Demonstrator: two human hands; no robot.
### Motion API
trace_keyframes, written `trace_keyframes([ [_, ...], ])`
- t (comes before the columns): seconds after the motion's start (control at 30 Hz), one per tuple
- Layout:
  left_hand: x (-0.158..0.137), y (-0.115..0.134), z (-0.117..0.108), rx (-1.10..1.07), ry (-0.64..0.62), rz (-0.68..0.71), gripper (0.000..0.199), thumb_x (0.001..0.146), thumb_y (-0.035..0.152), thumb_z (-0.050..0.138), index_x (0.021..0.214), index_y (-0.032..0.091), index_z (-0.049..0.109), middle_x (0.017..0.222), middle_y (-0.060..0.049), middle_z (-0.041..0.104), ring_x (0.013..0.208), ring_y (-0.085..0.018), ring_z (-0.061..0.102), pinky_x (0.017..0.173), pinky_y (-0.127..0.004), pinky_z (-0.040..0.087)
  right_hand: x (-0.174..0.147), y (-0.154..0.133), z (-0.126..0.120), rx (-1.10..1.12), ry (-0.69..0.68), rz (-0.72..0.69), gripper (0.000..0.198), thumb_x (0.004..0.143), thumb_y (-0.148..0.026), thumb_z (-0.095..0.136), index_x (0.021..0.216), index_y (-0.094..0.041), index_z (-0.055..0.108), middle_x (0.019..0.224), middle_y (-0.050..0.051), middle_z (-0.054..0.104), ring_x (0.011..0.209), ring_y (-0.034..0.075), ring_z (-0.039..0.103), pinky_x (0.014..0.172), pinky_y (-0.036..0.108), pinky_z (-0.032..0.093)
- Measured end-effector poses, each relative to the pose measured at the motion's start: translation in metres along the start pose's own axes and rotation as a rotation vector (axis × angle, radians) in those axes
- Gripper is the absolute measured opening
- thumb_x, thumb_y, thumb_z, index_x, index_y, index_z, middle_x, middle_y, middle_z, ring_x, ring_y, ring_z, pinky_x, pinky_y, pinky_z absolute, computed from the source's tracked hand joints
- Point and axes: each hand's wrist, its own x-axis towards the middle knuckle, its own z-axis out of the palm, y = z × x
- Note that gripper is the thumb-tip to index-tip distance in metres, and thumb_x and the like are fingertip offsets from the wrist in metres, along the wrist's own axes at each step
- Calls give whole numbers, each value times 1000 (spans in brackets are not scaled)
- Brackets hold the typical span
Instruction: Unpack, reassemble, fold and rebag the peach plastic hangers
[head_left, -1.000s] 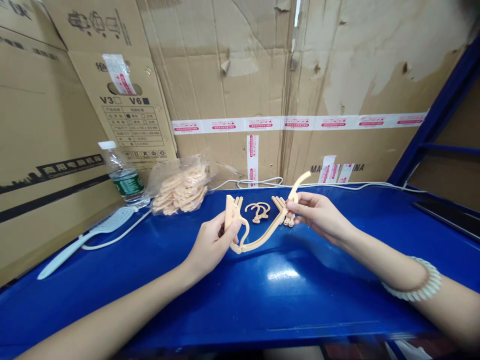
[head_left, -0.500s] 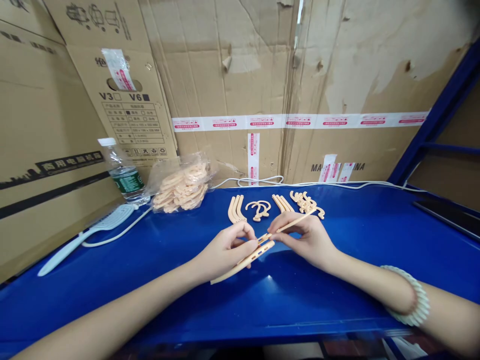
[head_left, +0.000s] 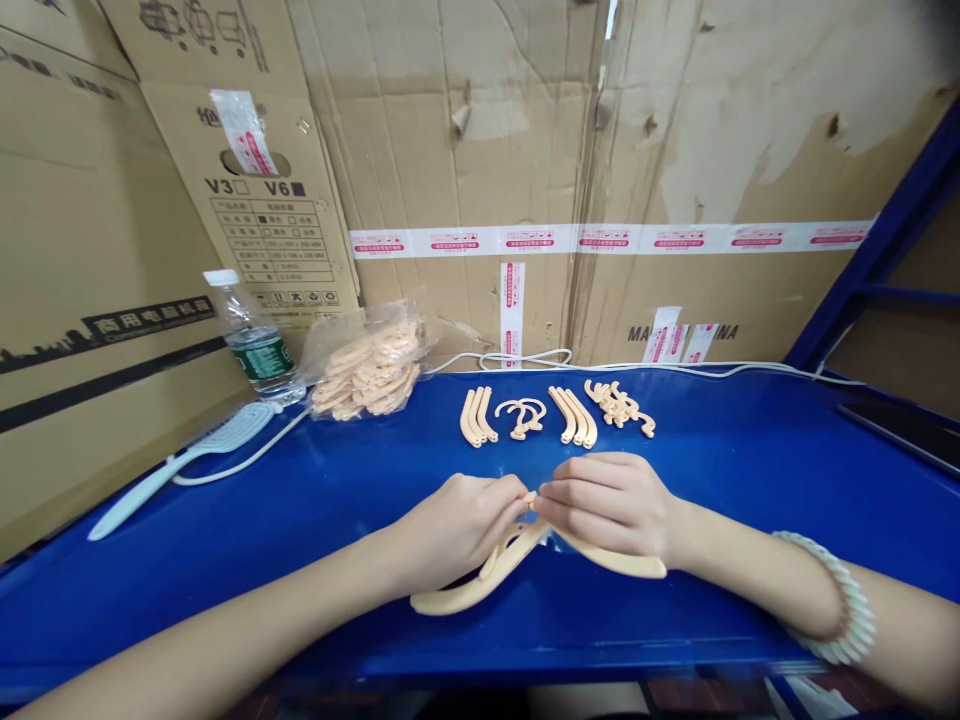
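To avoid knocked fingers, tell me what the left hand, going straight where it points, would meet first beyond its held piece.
Past the peach hanger, the left hand would likely meet the right hand, just opposite; exact depth is unclear.

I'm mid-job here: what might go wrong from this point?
The fingers of the left hand and right hand partly hide where the curved pieces come together, so a slip there might go unnoticed. Three strips lie just beyond the right hand, so a forward knock could scatter them.
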Motion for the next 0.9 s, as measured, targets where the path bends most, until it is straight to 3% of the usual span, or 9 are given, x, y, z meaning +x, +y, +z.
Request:
trace_keyframes([
  [0.13, 0, 0, 1, -6, -2, 10, 28, 101, 23, 34, 84, 19, 55, 70, -2, 57, 58, -16, 51, 56, -26, 31, 2, -1, -5, -108, -20, -72, 22, 93, -10, 53, 82, -20, 69, 79, 4, 73, 72, 16, 67, 62, 28, 56],
  [0.27, 2, 5, -3, -302, 1, -105, 24, 96, 23, 45, 75, 19, 56, 63, 1, 50, 53, -14, 42, 56, -27, 27, 5, -8, -10, -84, -74, -145, 23, 91, -12, 56, 78, -24, 71, 77, 2, 73, 71, 17, 67, 58, 28, 55],
  [0.33, 3, 5, -5, -443, -2, -169, 24, 94, 26, 49, 72, 19, 57, 62, 2, 51, 53, -13, 42, 57, -26, 28, 5, -10, -11, -2, -76, -102, 21, 91, -13, 57, 82, -25, 71, 79, 2, 73, 74, 18, 67, 59, 30, 55],
  [0.4, 5, 2, -5, -540, 7, -220, 29, 95, 34, 49, 72, 19, 57, 61, 1, 54, 53, -13, 46, 56, -24, 32, 3, -3, -12, 81, 12, 38, 20, 92, -12, 55, 89, -25, 71, 84, 3, 74, 77, 17, 68, 63, 30, 55],
  [0.5, 9, -8, -3, -754, 28, -334, 37, 95, 49, 44, 78, 18, 56, 56, 2, 53, 44, -12, 48, 45, -22, 35, -6, 28, -20, 149, 110, 429, 22, 93, -11, 50, 91, -22, 68, 92, 6, 73, 83, 18, 69, 69, 30, 52],
  [0.57, 13, -15, -1, -913, 59, -403, 37, 92, 53, 47, 86, 17, 55, 56, 2, 54, 40, -12, 49, 40, -22, 37, -16, 56, -29, 173, -75, 788, 16, 91, -20, 54, 82, -20, 67, 88, 8, 72, 81, 20, 68, 71, 32, 51],
  [0.63, 16, -20, -1, -1054, 109, -449, 33, 86, 49, 55, 92, 17, 56, 59, 1, 55, 44, -13, 53, 42, -23, 41, -30, 82, -36, 269, -408, 1097, 20, 87, -24, 56, 70, -19, 66, 70, 6, 69, 66, 19, 64, 61, 30, 48],
  [0.73, 19, -21, -3, -1215, 180, -493, 27, 80, 37, 64, 95, 16, 58, 65, -2, 60, 53, -15, 58, 51, -25, 47, -50, 105, -41, 324, -540, 1220, 18, 82, -24, 58, 68, -18, 67, 53, 1, 62, 48, 16, 57, 49, 28, 42],
  [0.9, 20, -17, -8, -1355, 261, -566, 17, 81, 19, 64, 97, 13, 63, 82, -8, 69, 71, -17, 65, 71, -30, 53, -67, 116, -33, 207, -514, 1338, 20, 78, -16, 58, 94, -13, 71, 50, 0, 60, 44, 16, 55, 48, 28, 41],
])
